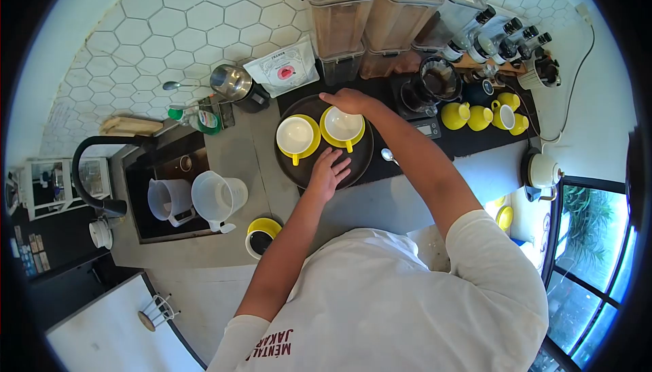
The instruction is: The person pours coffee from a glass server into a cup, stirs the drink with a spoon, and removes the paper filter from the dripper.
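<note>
A round dark tray (pixel 353 177) carries two white-lined yellow cups on yellow saucers. My left hand (pixel 329 174) is open over the tray's near side, fingers spread below the handle of the right cup (pixel 343 125). My right hand (pixel 350 100) reaches across the far rim of that same cup, its visible fingers stretched leftward; whether it touches the cup or saucer I cannot tell, as its underside is hidden. To the left sits the other cup (pixel 295 135), its handle pointing toward me.
A spoon (pixel 388 155) lies right of the tray, near a scale (pixel 428 128) and coffee dripper (pixel 438 80). Several yellow cups (pixel 479 118) stand farther right. Left are a metal-topped grinder (pixel 231 83), plastic pitchers (pixel 219 197) and a sink (pixel 139 168). Another yellow cup (pixel 263 227) stands near my left forearm.
</note>
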Action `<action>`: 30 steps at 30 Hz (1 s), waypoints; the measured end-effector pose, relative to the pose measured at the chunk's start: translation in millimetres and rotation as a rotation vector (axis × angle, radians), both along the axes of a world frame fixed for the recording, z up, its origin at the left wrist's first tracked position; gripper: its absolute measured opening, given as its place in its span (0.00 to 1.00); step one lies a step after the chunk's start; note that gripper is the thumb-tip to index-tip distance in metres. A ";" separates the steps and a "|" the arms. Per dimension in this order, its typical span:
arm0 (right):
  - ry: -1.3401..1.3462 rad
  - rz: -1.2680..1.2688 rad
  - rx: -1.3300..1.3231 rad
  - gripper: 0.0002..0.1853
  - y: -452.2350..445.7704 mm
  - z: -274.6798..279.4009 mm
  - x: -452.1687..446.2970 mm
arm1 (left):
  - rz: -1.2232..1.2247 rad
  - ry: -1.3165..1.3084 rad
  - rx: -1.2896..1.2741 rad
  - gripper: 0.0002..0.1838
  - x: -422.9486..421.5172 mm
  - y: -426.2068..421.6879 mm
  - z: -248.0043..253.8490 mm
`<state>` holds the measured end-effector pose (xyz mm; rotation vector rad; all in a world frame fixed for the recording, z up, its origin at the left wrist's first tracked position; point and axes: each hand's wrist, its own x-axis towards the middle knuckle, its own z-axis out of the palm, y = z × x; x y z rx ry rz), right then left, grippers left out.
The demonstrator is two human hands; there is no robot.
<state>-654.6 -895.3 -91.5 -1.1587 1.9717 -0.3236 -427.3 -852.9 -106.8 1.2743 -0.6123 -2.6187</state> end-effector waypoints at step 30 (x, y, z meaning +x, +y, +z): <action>0.039 -0.107 -0.076 0.44 56.5 -5.4 48.1 | -0.048 -0.009 -0.019 0.18 41.7 22.9 8.2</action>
